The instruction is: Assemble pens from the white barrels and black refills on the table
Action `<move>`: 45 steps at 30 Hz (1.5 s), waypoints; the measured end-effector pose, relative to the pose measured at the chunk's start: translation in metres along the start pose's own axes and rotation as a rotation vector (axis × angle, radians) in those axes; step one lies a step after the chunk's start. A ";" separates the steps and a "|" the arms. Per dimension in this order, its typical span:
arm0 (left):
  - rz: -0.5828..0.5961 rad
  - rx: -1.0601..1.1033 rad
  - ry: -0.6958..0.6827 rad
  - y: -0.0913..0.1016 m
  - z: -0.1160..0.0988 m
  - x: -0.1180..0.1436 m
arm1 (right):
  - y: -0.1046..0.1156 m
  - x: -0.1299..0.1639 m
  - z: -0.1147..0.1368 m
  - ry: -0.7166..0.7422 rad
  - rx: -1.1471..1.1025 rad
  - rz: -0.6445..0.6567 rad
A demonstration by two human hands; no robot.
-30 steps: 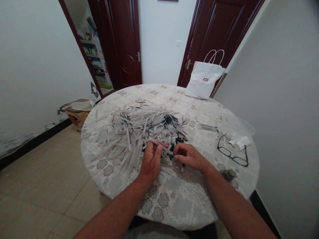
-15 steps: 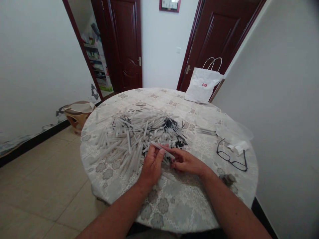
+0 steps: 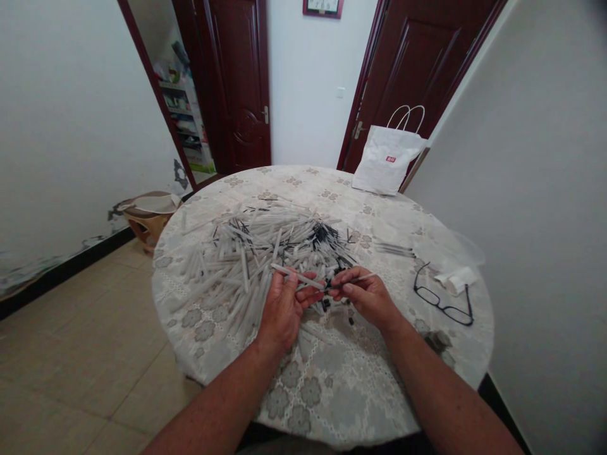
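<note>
My left hand (image 3: 283,308) grips a white plastic tube (image 3: 296,277) that slants up to the left over the table. My right hand (image 3: 367,297) pinches a thin refill rod (image 3: 359,278) whose tip points at the tube's right end. Both hands hover just above the near edge of a big pile of white tubes (image 3: 237,259). A heap of small black parts (image 3: 327,243) lies at the pile's right side, just beyond my fingers.
The round table (image 3: 322,385) wears a floral lace cloth. Black-framed glasses (image 3: 443,302) and a crumpled white paper (image 3: 455,279) lie at the right. A white paper bag (image 3: 386,161) stands at the far edge. A low stool (image 3: 147,218) sits on the floor at left.
My right hand has come up off the table with a thin rod and met the tube in my left hand. The left hand lifted the tube slightly.
</note>
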State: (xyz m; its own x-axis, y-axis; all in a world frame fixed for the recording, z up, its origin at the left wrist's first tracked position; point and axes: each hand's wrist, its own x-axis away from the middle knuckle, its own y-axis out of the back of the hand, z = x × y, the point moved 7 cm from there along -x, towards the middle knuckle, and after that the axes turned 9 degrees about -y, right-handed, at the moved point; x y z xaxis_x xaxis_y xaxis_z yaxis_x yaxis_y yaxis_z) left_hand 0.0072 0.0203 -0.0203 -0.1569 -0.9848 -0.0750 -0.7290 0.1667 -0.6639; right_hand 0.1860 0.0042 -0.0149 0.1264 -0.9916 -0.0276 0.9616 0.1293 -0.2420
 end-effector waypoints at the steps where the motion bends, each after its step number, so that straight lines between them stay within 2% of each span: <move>1: 0.005 0.016 0.010 -0.001 0.000 0.000 | 0.000 0.000 0.000 0.002 0.005 -0.012; 11: 0.005 0.096 0.095 -0.003 0.002 0.003 | 0.003 -0.001 -0.002 0.023 -0.061 -0.021; 28: 0.010 0.156 0.093 -0.003 0.003 0.003 | 0.003 -0.006 -0.004 0.028 -0.116 -0.055; 36: -0.016 0.147 0.088 -0.003 0.002 0.001 | 0.003 0.000 0.012 0.205 0.125 -0.094; 41: -0.020 0.135 0.107 -0.004 0.003 0.003 | -0.014 0.010 0.026 0.352 0.442 -0.048; 45: -0.012 0.110 0.121 -0.005 0.004 0.006 | -0.027 0.015 0.031 0.412 0.539 0.012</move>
State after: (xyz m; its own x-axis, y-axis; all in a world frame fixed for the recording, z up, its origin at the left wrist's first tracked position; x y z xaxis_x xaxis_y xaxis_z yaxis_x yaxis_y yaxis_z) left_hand 0.0125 0.0137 -0.0205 -0.2331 -0.9723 0.0192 -0.6551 0.1424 -0.7420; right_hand 0.1698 -0.0141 0.0213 0.1372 -0.8970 -0.4203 0.9613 0.0183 0.2748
